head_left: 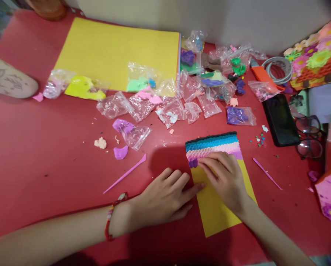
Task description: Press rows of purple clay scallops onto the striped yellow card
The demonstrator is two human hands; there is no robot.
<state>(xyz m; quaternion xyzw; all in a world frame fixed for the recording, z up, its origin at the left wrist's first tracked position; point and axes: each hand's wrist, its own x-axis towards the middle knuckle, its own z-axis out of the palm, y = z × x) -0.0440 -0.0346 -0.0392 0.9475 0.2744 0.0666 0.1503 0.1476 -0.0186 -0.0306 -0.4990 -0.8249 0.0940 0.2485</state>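
A small yellow card (pixel 217 210) lies on the red table (pixel 57 173). Rows of clay scales (pixel 212 145) in black, blue, pink and purple cover its top part. My right hand (pixel 224 177) lies on the card, its fingers together, pressing a purple clay piece (pixel 193 163) at the left end of the lowest row. My left hand (pixel 165 197) rests flat on the table beside the card, fingers stretched out, fingertips touching the card's left edge. A beaded bracelet (pixel 111 216) is on that wrist.
Two pink clay tools (pixel 125 173) (pixel 266 173) lie left and right of the card. Several plastic bags of coloured clay (pixel 165 107) are scattered behind, on and near a large yellow sheet (pixel 112 48). A phone (pixel 280 118) and glasses (pixel 309 136) lie right. Another person's arm (pixel 7 79) rests far left.
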